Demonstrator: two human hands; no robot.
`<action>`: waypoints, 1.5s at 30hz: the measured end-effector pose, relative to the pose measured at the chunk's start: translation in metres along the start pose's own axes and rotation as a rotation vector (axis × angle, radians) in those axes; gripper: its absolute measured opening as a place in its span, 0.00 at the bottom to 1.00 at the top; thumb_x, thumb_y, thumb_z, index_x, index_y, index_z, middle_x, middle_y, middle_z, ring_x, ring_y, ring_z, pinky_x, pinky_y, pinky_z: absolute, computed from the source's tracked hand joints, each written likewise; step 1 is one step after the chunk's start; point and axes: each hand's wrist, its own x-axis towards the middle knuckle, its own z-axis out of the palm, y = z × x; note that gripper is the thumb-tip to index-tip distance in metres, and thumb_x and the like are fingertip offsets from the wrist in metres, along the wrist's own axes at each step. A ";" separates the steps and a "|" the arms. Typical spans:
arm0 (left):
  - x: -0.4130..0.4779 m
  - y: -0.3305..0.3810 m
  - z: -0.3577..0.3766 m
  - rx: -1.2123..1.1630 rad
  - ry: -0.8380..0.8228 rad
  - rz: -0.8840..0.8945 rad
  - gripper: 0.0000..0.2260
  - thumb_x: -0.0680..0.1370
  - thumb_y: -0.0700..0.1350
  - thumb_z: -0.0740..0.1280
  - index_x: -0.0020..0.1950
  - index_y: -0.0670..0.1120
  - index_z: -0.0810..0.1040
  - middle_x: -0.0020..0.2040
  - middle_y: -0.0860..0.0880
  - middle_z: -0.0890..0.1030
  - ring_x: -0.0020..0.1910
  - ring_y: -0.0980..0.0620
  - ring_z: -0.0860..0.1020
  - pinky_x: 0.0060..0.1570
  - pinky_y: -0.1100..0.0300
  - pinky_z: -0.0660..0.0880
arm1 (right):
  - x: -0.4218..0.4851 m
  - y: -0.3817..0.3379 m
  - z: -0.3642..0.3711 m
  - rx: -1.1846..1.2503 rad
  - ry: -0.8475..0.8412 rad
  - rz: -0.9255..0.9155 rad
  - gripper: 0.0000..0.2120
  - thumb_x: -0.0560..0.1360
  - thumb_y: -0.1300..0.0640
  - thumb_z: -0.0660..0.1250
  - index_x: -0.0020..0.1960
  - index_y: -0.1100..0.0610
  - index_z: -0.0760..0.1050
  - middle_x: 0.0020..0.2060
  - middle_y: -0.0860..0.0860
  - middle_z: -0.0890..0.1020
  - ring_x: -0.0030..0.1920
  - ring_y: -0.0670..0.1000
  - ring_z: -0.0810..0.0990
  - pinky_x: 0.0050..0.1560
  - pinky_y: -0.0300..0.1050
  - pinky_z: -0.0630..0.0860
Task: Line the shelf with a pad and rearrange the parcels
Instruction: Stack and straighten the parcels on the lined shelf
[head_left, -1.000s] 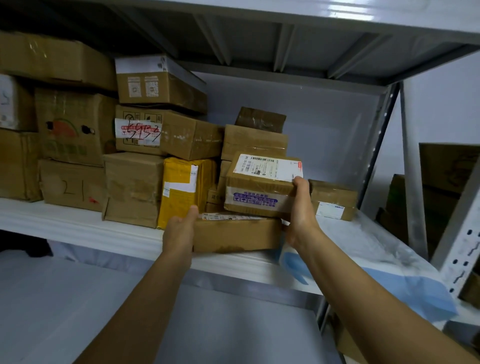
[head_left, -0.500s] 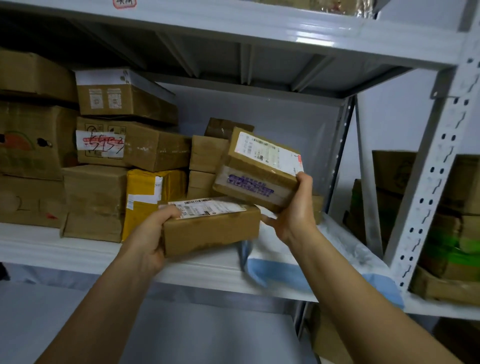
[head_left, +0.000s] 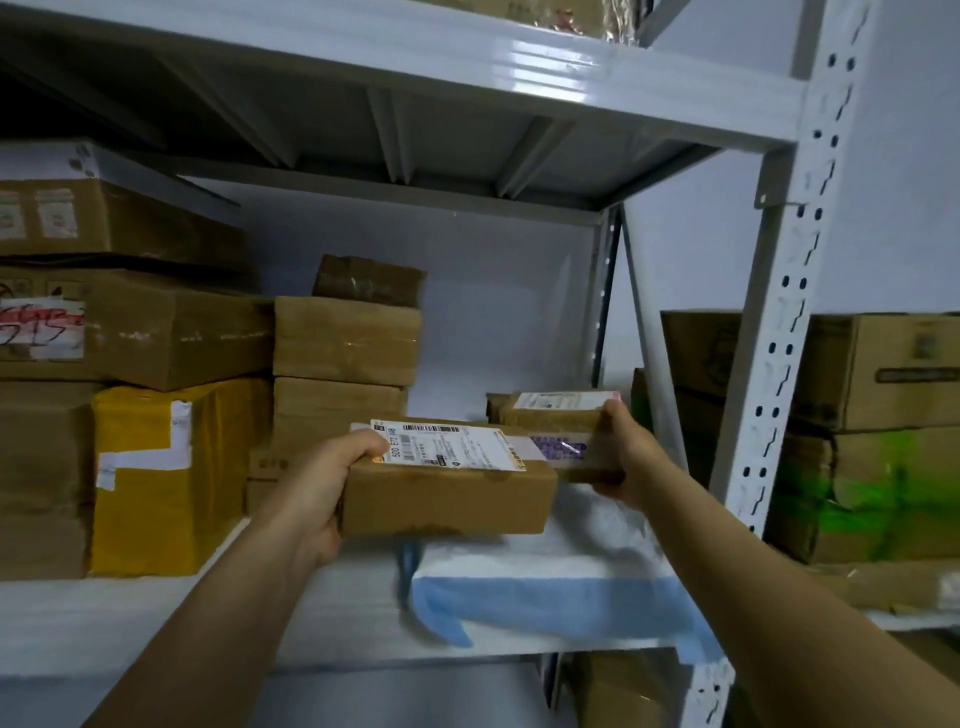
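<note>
My left hand (head_left: 317, 483) grips the left end of a flat brown parcel (head_left: 452, 493) with a white label on top, held above the shelf. My right hand (head_left: 626, 457) grips the right end of a second brown parcel (head_left: 563, 431), which has a white label and purple printed tape; it is held level behind and to the right of the first, low over the pad. A white and blue pad (head_left: 545, 582) lies on the right part of the white shelf (head_left: 130, 618), its blue edge hanging over the front.
Stacked brown boxes (head_left: 345, 348) and a yellow-taped parcel (head_left: 171, 467) fill the shelf's left and back. A white perforated upright (head_left: 774, 364) stands at the right, with more boxes (head_left: 878, 441) on the neighbouring rack. Another shelf (head_left: 467, 57) is overhead.
Both parcels have been lifted off the shelf. The right-hand parcel, tilted half a second ago, now sits level and lower at the right over the pad. The view has shifted right.
</note>
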 end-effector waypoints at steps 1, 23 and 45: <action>0.009 -0.001 0.002 0.025 -0.026 -0.018 0.06 0.76 0.42 0.64 0.48 0.42 0.79 0.32 0.47 0.84 0.28 0.52 0.81 0.27 0.61 0.78 | 0.008 0.001 0.002 -0.048 0.004 0.015 0.24 0.79 0.37 0.52 0.61 0.54 0.70 0.52 0.56 0.77 0.48 0.55 0.75 0.53 0.50 0.72; 0.057 -0.031 0.067 0.052 -0.145 -0.048 0.07 0.77 0.42 0.63 0.53 0.48 0.76 0.47 0.41 0.83 0.36 0.46 0.79 0.36 0.51 0.78 | 0.062 0.001 -0.023 -0.706 0.216 -0.279 0.23 0.81 0.44 0.53 0.37 0.59 0.72 0.33 0.55 0.77 0.34 0.53 0.76 0.36 0.44 0.71; 0.046 -0.072 0.108 0.414 -0.058 -0.089 0.14 0.78 0.48 0.65 0.62 0.45 0.75 0.55 0.45 0.81 0.54 0.46 0.79 0.61 0.50 0.75 | 0.025 0.028 -0.061 -0.953 -0.004 -0.344 0.12 0.79 0.49 0.61 0.56 0.55 0.76 0.46 0.50 0.80 0.41 0.47 0.76 0.37 0.37 0.72</action>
